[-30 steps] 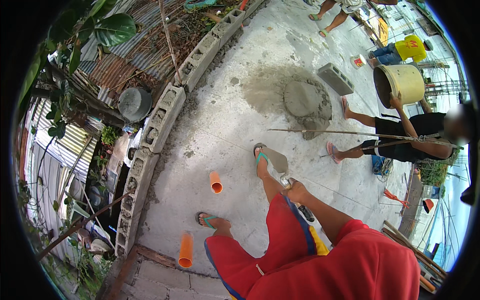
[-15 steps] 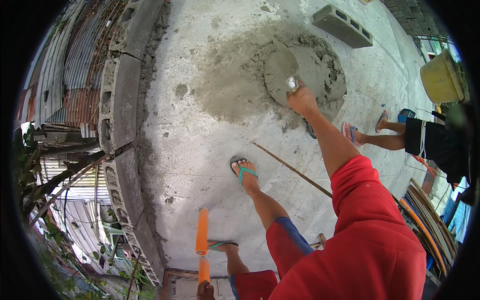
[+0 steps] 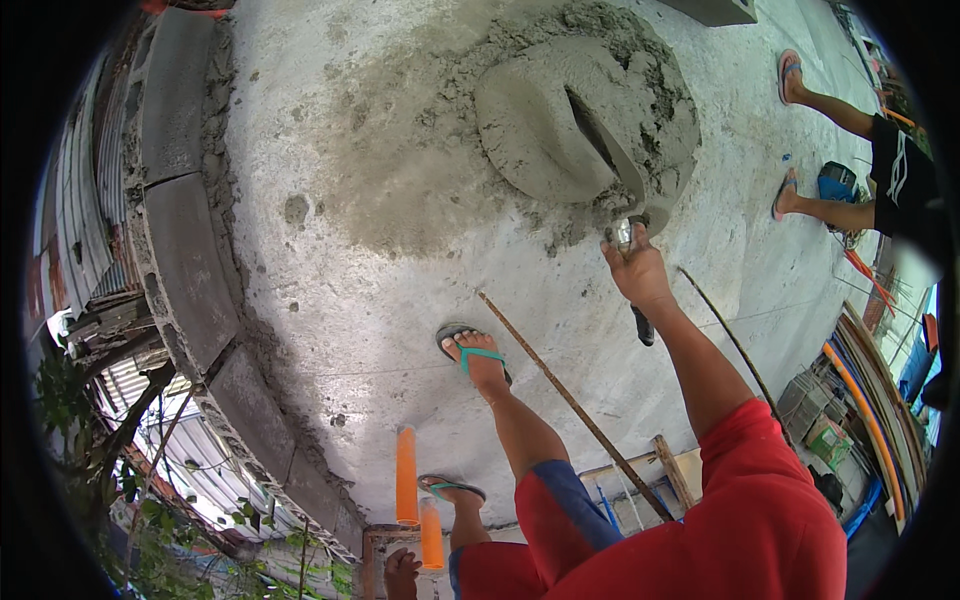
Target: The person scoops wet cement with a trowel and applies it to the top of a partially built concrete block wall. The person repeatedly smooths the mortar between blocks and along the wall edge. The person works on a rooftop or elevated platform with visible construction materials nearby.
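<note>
My right hand (image 3: 635,265) is closed round a trowel (image 3: 610,140), whose mortar-coated blade is tipped on edge in a heap of wet grey mortar (image 3: 540,115). The blade stands at the right of a smoothed hollow in the heap. A shiny piece shows at the front of the grip, and a dark end sticks out behind the wrist. My left hand (image 3: 402,573) hangs at the lower edge, shaded and loosely bent, with nothing visible in it. Two orange pipes (image 3: 406,475) are just above it, by my left foot.
A thin rod (image 3: 570,395) crosses the concrete floor beside my right foot. Hollow blocks (image 3: 190,265) line the left edge. Another block (image 3: 712,10) is at the top. A person in slippers (image 3: 840,205) stands at the right, near bent boards and hoses (image 3: 865,420).
My right hand has drawn the trowel back toward me and turned its blade on edge. The view has shifted. The other person's feet appear farther right and farther apart.
</note>
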Demonstrator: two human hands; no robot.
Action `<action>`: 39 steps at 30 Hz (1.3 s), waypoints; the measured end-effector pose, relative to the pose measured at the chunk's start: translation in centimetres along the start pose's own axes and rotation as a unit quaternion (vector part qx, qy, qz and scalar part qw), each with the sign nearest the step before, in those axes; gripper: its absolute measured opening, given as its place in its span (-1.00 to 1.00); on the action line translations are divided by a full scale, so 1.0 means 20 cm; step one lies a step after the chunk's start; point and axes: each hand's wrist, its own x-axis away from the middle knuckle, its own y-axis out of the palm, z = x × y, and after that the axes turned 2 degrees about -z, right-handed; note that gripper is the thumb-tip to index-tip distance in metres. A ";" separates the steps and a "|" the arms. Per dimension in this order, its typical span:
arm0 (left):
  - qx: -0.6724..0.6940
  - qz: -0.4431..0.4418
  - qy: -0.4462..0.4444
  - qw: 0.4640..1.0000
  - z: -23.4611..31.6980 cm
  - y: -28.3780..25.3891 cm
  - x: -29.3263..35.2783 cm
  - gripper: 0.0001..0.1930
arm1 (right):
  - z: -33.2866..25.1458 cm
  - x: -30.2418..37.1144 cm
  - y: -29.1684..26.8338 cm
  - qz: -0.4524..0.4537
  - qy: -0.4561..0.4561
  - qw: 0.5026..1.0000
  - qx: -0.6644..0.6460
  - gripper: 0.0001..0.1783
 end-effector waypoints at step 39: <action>-0.014 0.071 -0.124 0.990 0.93 0.08 -0.18 -0.67 | 0.26 0.20 0.54 -0.197 0.332 0.835 -0.392 -0.31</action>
